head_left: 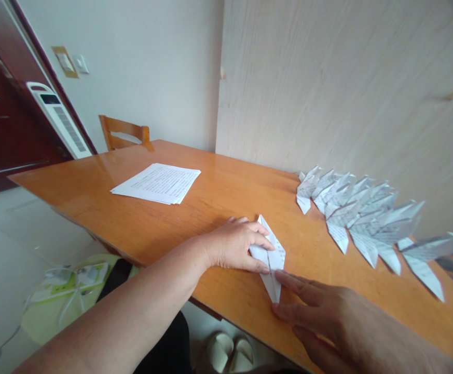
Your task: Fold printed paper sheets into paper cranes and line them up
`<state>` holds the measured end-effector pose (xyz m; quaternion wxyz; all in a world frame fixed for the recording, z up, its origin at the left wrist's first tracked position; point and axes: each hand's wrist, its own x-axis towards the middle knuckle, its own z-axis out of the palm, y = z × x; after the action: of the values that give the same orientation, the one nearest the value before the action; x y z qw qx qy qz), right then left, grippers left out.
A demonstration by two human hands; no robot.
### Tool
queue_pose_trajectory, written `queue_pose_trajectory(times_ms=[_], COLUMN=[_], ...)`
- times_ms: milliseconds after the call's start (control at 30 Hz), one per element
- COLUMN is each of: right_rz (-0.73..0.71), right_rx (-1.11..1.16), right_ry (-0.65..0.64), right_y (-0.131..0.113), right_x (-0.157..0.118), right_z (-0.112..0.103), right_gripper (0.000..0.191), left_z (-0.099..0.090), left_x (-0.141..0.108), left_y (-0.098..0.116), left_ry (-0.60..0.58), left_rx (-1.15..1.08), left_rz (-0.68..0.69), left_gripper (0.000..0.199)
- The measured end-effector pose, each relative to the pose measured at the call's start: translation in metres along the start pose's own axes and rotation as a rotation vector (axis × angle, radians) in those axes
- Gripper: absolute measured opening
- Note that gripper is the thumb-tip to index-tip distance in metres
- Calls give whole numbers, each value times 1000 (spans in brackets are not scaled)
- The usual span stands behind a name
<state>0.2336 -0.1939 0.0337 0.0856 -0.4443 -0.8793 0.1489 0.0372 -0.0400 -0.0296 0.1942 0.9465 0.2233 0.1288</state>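
A diamond-shaped piece of folded white paper (276,255) lies flat on the wooden table, pointed at both ends, with a crease down its middle. My left hand (239,243) holds it from the left, fingers over the upper part and thumb pressed near the centre. From the lower right, my right hand (323,306) touches the lower half, with a fingertip on the right edge and the thumb at the bottom point. Several finished-looking folded paper pieces (366,208) with printed text and upright points stand in rows to the right.
A stack of printed sheets (158,183) lies farther back on the wooden table (226,179). Behind it is a wooden chair (123,130). A light panel (327,83) stands along the far side. Below the near edge are a stool with a power strip (70,283) and slippers (220,350).
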Motion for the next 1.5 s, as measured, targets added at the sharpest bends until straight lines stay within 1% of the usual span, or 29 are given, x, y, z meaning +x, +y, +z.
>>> queue_pose_trajectory(times_ms=[67,133,267,333,467,567,700,833,967,1067,1167,1267,1367,1500], right_rz=[-4,13,120,131,72,91,98,110,71,45,22,-10,-39,-53], right_rx=[2,-3,-59,-98,-145,-161,-159,-176,-185,-203,-203,-149,-119,-154], right_ry=[-17,15,207,236,171,132,120,76,43,25,5,33,20,15], right_y=[4,10,26,32,38,36,34,38,39,31,19,10,8,11], right_x=[-2,-3,-1,1,7,9,8,9,7,5,3,2,-2,-9], right_z=[0,3,13,19,32,35,30,26,26,25,18,11,8,12], right_gripper=[29,30,41,46,48,45,46,46,43,41,39,36,38,40], left_z=[0,-1,-2,-3,-3,-3,-4,-4,-4,-4,-5,-5,-6,-6], left_x=[0,0,-1,-1,-1,-1,-2,-2,-1,-1,-1,-1,-1,-1], left_y=[0,0,1,2,3,3,4,3,3,3,3,3,4,5], left_ry=[-5,-8,-7,-10,0,-2,-20,-26,-24,-21,-18,-22,-29,-33], left_rx=[4,5,8,13,27,26,20,9,6,1,-2,-5,-11,-6], left_rz=[0,1,8,9,-7,-12,-19,-19,-20,-23,-26,-28,-34,-40], left_gripper=[48,49,50,49,50,53,48,47,47,49,48,46,47,46])
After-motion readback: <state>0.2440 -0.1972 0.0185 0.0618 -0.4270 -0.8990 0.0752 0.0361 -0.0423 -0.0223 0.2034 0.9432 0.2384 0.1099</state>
